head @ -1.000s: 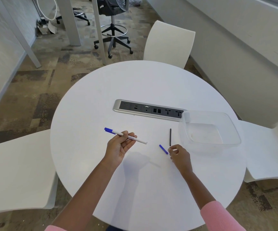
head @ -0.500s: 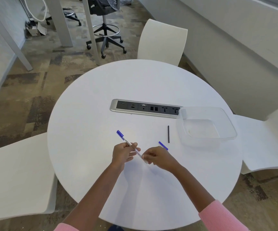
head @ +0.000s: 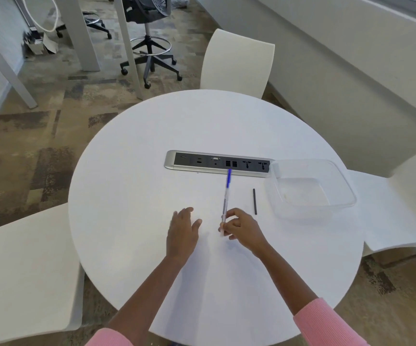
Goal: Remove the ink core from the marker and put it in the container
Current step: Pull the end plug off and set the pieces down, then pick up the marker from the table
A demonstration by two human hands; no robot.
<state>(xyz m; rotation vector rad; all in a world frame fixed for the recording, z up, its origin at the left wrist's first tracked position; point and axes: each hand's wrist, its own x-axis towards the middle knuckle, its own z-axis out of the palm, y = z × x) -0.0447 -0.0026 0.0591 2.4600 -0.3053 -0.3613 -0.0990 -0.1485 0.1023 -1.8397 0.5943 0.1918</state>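
My right hand [head: 242,228] grips the near end of the white marker [head: 225,201]; its blue cap points away from me toward the socket strip. My left hand [head: 182,229] hovers flat beside it, fingers apart, holding nothing. A thin black ink core [head: 254,201] lies on the white round table [head: 132,186], between the marker and the clear plastic container [head: 336,176] at the right. The container looks empty. The small blue end plug seen earlier is hidden, probably under my right hand.
A silver and black socket strip [head: 217,163] is set into the table's middle, touching the container's left corner. White chairs stand at the left [head: 24,273], far side [head: 237,63] and right [head: 401,201]. An office stool [head: 149,41] stands beyond.
The marker passed from my left hand to my right and swung so its cap points away. My left hand let go and opened. My right hand left the blue plug's spot.
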